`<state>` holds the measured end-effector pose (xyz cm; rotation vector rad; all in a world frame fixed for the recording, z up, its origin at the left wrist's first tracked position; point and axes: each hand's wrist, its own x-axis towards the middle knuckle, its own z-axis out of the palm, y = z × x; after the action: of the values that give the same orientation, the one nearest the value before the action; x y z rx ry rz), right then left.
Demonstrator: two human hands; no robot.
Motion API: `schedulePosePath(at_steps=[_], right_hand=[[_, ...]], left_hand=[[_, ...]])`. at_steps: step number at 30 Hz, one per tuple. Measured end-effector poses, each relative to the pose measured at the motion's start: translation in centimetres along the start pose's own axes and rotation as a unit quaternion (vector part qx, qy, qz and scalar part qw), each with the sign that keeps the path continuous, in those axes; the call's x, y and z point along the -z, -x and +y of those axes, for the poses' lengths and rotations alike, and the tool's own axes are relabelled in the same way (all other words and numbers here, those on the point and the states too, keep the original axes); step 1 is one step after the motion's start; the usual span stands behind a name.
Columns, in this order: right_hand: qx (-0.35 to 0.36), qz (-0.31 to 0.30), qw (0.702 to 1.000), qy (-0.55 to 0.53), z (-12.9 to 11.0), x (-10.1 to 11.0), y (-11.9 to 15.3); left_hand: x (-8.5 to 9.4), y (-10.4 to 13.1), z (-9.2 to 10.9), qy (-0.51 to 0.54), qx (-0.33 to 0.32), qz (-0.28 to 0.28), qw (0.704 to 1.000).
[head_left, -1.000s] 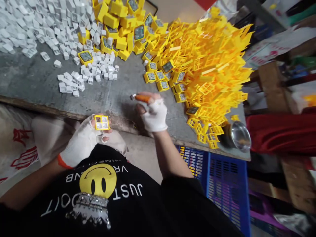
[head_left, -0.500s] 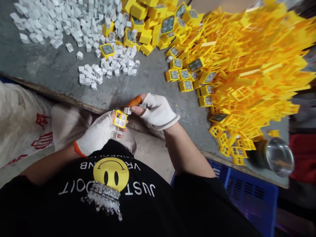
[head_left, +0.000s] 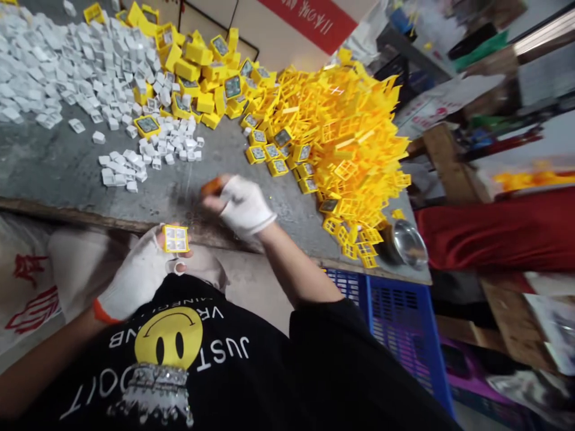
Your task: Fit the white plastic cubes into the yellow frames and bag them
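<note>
"White gloves with cut-off fingertips cover both hands. The left hand [head_left: 141, 270] holds a small yellow frame [head_left: 175, 239], bare fingertips showing beneath it."

"What does that frame look like?"

"Square, with four compartments, a white piece in each. It sits just in front of the near edge of the grey table [head_left: 45, 158], close to the person's body."

"And the other hand?"

"The right hand [head_left: 246, 206] is over the table, near the frame but apart from it. An orange cover [head_left: 211, 187] wraps one finger. Thumb and covered finger look close together, but they blur, so I cannot tell whether anything is between them."

"What lies around them?"

"Beyond the left hand, a cluster of loose white pieces [head_left: 121, 171], with a much larger white heap [head_left: 90, 75] behind. Past the right hand, yellow blocks with grey patterned faces [head_left: 272, 151], then a tall pile of thin yellow frames [head_left: 359, 143]. A shiny metal bowl [head_left: 408, 242] sits near the table's corner."

"Further out?"

"A blue plastic crate [head_left: 399, 305] below the table, red cloth [head_left: 485, 230] off to the right, and a pale sack with red lettering [head_left: 27, 287] at far left."
</note>
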<state>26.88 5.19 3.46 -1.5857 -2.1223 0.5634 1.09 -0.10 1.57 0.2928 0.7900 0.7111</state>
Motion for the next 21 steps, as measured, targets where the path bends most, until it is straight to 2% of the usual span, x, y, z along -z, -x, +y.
schedulePosePath(at_steps=[1, 2, 4, 6, 8, 9, 11, 13, 15, 18, 21], right_hand=[[-0.054, 0.048, 0.995, 0.075, 2.0, 1.5, -0.7], [-0.117, 0.069, 0.977, 0.167, 4.1, 2.9, -1.5], [-0.19, 0.033, 0.936, 0.294, 8.1, 5.4, -3.3], [-0.197, -0.023, 0.918, 0.343, 11.1, 6.8, -5.0], [-0.174, -0.064, 0.914, 0.362, 12.7, 7.1, -6.3], [-0.162, -0.07, 0.913, 0.367, 13.1, 7.0, -6.6], [-0.135, -0.035, 0.934, 0.33, 13.1, 6.2, -6.5], [-0.094, 0.03, 0.972, 0.214, 12.5, 4.7, -5.5], [-0.063, 0.079, 0.993, 0.065, 11.6, 2.6, -3.5], [-0.089, 0.103, 0.989, -0.053, 10.3, -0.7, 0.4], [-0.142, 0.1, 0.984, -0.027, 9.7, -2.1, 4.2]], left_hand=[[-0.2, 0.0, 0.1, 0.0, 0.007, 0.009, 1.0], [-0.3, 0.1, 0.2, -0.002, 0.014, 0.018, 1.0], [-0.6, 0.0, 0.1, -0.009, 0.011, 0.029, 0.999], [-0.8, -0.1, -0.1, -0.018, -0.018, 0.027, 0.999], [-0.9, -0.1, -0.4, -0.027, -0.042, 0.017, 0.999], [-1.0, -0.1, -0.5, -0.029, -0.048, 0.015, 0.998], [-1.1, 0.0, -0.5, -0.028, -0.047, 0.02, 0.998], [-1.2, 0.1, -0.3, -0.026, -0.044, 0.027, 0.998], [-1.2, 0.2, -0.2, -0.029, -0.045, 0.033, 0.998], [-1.2, 0.2, -0.1, -0.041, -0.047, 0.035, 0.997], [-0.9, 0.1, -0.2, -0.041, -0.04, 0.028, 0.998]])
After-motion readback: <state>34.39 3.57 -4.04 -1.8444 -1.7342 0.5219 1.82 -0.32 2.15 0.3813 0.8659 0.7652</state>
